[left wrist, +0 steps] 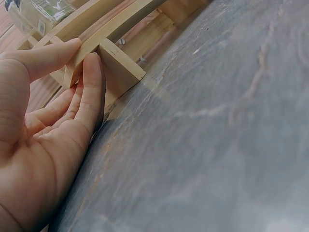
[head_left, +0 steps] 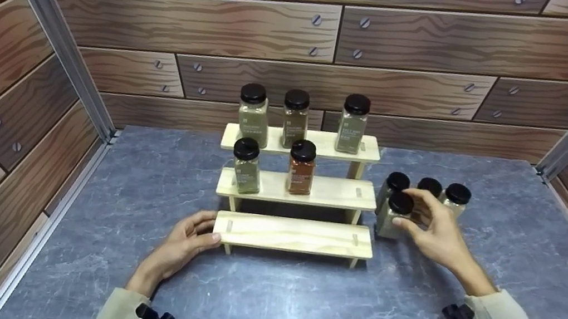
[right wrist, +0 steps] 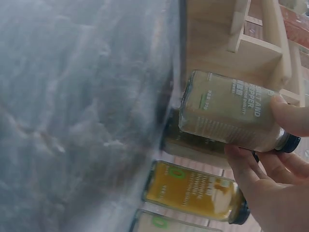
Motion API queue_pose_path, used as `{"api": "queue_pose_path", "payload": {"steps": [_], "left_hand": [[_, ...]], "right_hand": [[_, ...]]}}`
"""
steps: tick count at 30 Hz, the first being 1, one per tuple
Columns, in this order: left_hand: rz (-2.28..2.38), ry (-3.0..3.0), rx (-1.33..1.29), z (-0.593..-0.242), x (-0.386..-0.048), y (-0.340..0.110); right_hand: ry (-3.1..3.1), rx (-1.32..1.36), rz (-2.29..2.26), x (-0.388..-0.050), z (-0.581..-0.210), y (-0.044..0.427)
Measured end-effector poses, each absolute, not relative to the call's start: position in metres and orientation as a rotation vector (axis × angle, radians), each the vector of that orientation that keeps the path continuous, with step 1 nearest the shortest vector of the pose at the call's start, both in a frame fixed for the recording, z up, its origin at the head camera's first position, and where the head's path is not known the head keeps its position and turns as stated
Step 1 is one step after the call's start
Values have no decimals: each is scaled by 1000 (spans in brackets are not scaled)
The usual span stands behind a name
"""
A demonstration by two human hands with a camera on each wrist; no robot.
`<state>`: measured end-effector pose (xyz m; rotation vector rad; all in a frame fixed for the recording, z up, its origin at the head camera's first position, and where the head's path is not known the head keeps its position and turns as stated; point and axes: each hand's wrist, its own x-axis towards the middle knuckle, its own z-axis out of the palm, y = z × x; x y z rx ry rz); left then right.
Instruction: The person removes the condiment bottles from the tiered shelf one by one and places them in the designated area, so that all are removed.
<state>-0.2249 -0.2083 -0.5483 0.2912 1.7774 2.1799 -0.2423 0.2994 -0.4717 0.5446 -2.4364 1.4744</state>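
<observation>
My left hand (head_left: pixel 180 245) pinches the left end of the bottom shelf of a three-tier wooden rack (head_left: pixel 295 235); the left wrist view shows thumb and fingers around the board's corner (left wrist: pixel 77 63). To the right of the rack, my right hand (head_left: pixel 439 233) grips a black-capped jar (head_left: pixel 390 225) near its top, thumb on one side and fingers on the other. The right wrist view shows its label reading salt and pepper (right wrist: pixel 231 108). Directly behind it is another dark jar (right wrist: pixel 193 145). Whether the gripped jar touches the table cannot be told.
Three jars stand on the top shelf, including one at its right (head_left: pixel 352 127). The middle shelf holds a green jar (head_left: pixel 247 171) and a red-orange jar (head_left: pixel 300 173). Beside my right hand are more jars, one with yellow contents (right wrist: pixel 190 189). Wood-patterned walls (head_left: pixel 259 26) surround the table (head_left: pixel 147 173).
</observation>
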Motion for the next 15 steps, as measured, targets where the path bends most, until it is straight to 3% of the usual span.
{"api": "queue_pose_path", "payload": {"steps": [15], "left_hand": [[2191,1773,278,-549,-225,-208]], "right_hand": [[-2430,508,1477,-246,-484,302]]}}
